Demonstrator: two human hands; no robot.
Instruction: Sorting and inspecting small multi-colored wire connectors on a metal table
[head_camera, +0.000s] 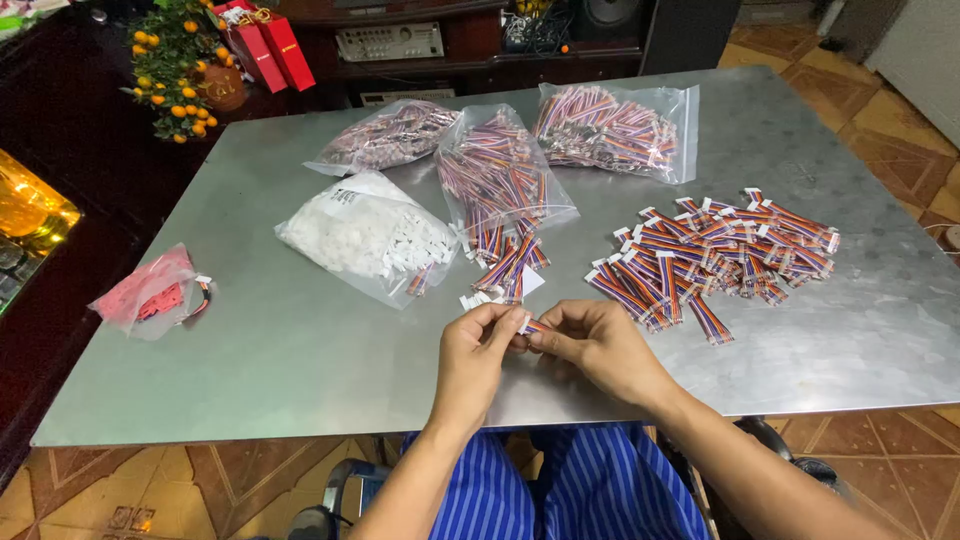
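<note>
Table (300, 360) dull silver-grey metal. Cable pile (715, 250) striped red, blue, orange, white ends. Connector bag (365, 235) clear, white pieces. Small bag (150, 292) pink-red. Trousers (560, 490) blue with white stripes. Floor tiles (230, 480) brown-orange patterned.

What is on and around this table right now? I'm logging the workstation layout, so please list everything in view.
metal table: one, grey, centre
loose cable pile: one, striped multicolour, right
cable bags: three, clear, far side
connector bag: one, white contents, centre-left
red bag: one, left edge
orange-fruit plant: one, far left
red boxes: two, beside plant
cable piece: one, between both grips
left hand: pinching cable piece
right hand: pinching cable piece
</note>
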